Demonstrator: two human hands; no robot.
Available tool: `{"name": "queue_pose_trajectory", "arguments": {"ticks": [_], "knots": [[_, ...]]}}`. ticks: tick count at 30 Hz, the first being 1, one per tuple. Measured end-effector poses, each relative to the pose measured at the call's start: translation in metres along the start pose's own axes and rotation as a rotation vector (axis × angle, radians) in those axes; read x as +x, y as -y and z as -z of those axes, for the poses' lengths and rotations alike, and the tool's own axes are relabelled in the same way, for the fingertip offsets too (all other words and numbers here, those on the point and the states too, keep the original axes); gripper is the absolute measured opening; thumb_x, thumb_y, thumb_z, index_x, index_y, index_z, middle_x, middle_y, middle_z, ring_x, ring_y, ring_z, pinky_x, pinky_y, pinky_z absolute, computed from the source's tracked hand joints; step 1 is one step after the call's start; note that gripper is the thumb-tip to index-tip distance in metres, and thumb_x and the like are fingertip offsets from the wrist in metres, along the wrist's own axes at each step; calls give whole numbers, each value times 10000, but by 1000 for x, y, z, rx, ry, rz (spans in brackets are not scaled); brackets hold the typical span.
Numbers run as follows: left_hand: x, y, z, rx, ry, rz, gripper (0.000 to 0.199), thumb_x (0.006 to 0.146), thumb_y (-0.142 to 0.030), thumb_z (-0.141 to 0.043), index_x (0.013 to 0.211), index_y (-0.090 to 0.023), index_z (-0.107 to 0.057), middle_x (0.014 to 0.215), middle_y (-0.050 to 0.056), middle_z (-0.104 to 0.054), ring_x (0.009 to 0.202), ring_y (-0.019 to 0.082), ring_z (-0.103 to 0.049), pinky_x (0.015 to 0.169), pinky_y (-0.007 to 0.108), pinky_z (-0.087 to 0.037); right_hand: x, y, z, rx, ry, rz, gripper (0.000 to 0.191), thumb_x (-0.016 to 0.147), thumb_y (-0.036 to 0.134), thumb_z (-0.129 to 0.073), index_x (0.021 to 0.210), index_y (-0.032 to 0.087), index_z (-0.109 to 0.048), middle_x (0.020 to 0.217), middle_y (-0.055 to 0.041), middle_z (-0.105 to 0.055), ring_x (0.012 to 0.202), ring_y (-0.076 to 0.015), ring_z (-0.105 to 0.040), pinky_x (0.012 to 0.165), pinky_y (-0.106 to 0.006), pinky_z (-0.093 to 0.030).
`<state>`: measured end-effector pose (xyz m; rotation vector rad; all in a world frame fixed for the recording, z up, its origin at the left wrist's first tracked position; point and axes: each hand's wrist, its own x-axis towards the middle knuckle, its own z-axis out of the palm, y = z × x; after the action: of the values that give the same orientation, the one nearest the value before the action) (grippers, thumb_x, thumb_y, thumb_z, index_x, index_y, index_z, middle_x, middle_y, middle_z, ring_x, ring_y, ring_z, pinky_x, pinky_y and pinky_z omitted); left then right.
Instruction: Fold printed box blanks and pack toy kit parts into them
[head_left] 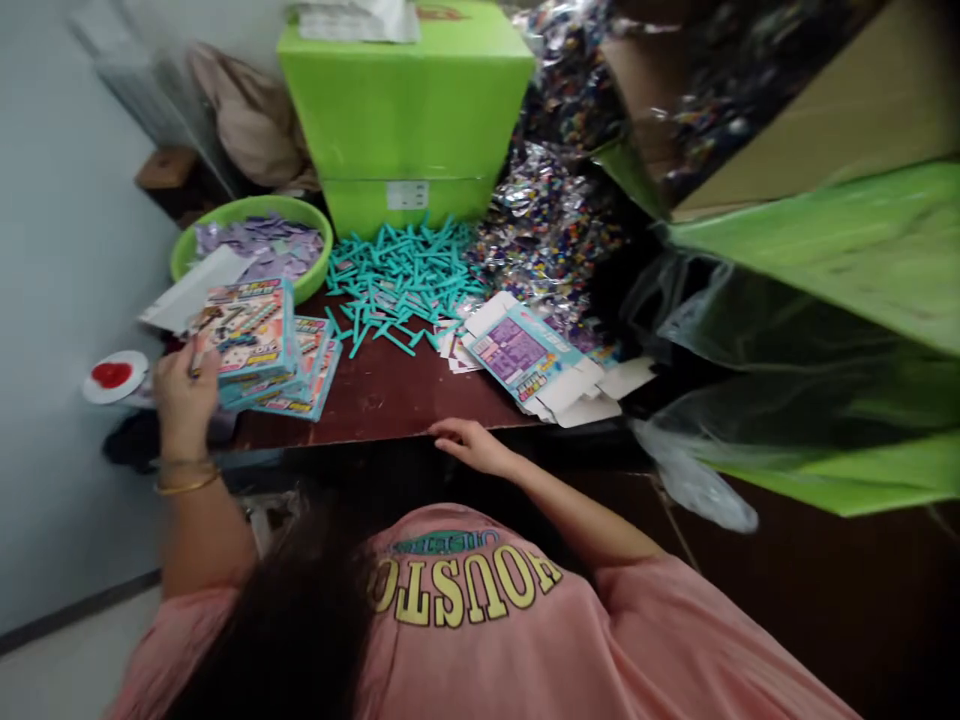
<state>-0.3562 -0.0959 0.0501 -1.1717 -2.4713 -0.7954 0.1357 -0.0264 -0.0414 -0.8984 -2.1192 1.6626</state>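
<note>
Dark hair (pixel 292 620), left hand (pixel 185 395) at stacked boxes (pixel 251 335)

Near the pale wall (pixel 67 250) there is one small brown box (pixel 169 168) beside a beige cloth bundle (pixel 251 120), and white paper (pixel 360 20) lies on the big green carton (pixel 412 110).

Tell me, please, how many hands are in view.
2. The left hand is at the left side of the stack of printed boxes; the right hand is at the front edge of the table. No other hand shows.
</note>
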Motion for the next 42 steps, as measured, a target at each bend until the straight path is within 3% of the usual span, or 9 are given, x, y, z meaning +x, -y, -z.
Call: {"name": "queue_pose_trajectory", "arguments": {"ticks": [3,6,9,12,18,22,33,38,42], "knots": [[-33,-16,-1,-18,-266,51,573,901,-468,-677,1381,-157,-648,1402,180,-617,1350,355,-536,1152,630,-422,-38,-27,-15,34,237,-120,363,934,505,-659,886,158,-755,811,-32,-722,734,-149,-626,752,-280,-512],[-77,-57,9,-215,-448,-177,520,953,-446,-620,1413,-204,-644,1440,165,-606,1380,330,-545,1192,575,-395,-85,-46,-23,158,312,-263,444,880,588,-686,818,150,-711,739,6,-654,696,-125,-553,694,-249,-457],[-113,-107,5,-389,-222,-327,414,943,-359,-665,1327,-211,-707,1415,150,-634,1351,320,-584,1179,539,-430,-126,-53,-14,192,261,-385,504,880,644,-653,818,146,-698,742,13,-623,703,-119,-513,680,-243,-424],[-141,-150,-12,-492,18,-324,308,959,-314,-659,1235,-202,-740,1406,138,-632,1321,302,-606,1165,509,-460,-151,-53,1,179,347,-467,523,909,650,-606,871,143,-730,772,2,-637,713,-121,-509,673,-247,-421],[-185,-201,-43,-647,416,-363,262,1001,-321,-585,1198,-221,-727,1384,115,-637,1297,262,-623,1162,463,-484,-173,-56,16,406,452,-636,552,814,680,-703,884,135,-759,766,-14,-683,715,-135,-573,744,-281,-502],[-200,-212,-51,-712,540,-357,250,1001,-326,-586,1191,-249,-729,1373,105,-652,1307,265,-622,1161,481,-486,-182,-62,20,636,478,-670,543,697,625,-844,936,142,-779,829,-39,-750,795,-187,-696,874,-348,-561],[-198,-206,-82,-689,665,-345,241,992,-299,-583,1165,-242,-742,1253,93,-728,1197,258,-682,1094,473,-517,-161,-78,26,537,702,-822,480,502,573,-924,697,172,-746,699,-30,-747,804,-265,-756,825,-398,-619],[-191,-205,-78,-671,642,-369,241,1001,-292,-576,1173,-232,-733,1244,92,-736,1187,249,-683,1075,455,-522,-166,-76,26,475,701,-803,352,617,597,-860,623,266,-740,683,-55,-727,829,-321,-760,762,-428,-602],[-191,-197,-82,-647,634,-366,245,1005,-298,-571,1180,-233,-731,1248,90,-737,1187,250,-682,1065,451,-526,-161,-73,33,445,715,-750,400,665,629,-831,713,236,-775,710,-44,-729,778,-287,-742,802,-430,-592]]}}
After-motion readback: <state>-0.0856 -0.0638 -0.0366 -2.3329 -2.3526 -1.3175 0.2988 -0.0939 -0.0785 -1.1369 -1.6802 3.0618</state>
